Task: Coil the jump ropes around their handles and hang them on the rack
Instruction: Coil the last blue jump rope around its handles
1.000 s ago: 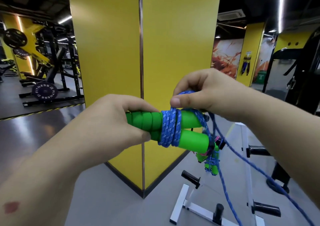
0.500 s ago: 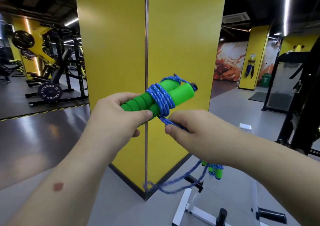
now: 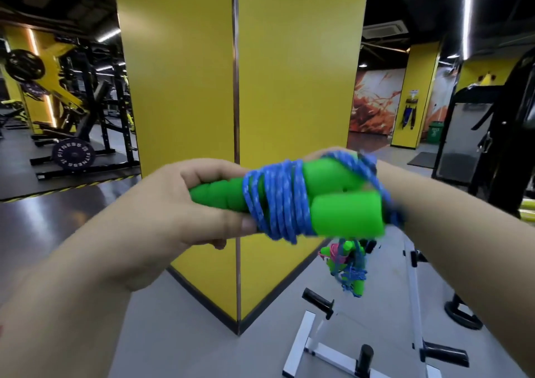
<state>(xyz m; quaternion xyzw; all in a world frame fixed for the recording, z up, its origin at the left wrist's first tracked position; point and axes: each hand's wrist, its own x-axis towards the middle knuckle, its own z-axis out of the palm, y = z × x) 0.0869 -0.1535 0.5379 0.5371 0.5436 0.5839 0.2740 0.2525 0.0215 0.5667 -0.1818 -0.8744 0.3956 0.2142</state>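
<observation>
The green handles point(image 3: 333, 201), wound with blue rope point(image 3: 278, 201), were gripped at nine o'clock by the left hand point(image 3: 197, 204), fingers curled. At three o'clock the right hand point(image 3: 385, 181) was hidden, its fingers indiscernible.

Two green foam handles point(image 3: 333, 201) side by side, blue rope point(image 3: 278, 201) coiled round their middle, white rack point(image 3: 307, 346) below, coiled ropes point(image 3: 346, 264) hanging there

Matt foam handles point(image 3: 344, 201); braided cord rope point(image 3: 278, 201); glossy floor point(image 3: 58, 212).
</observation>
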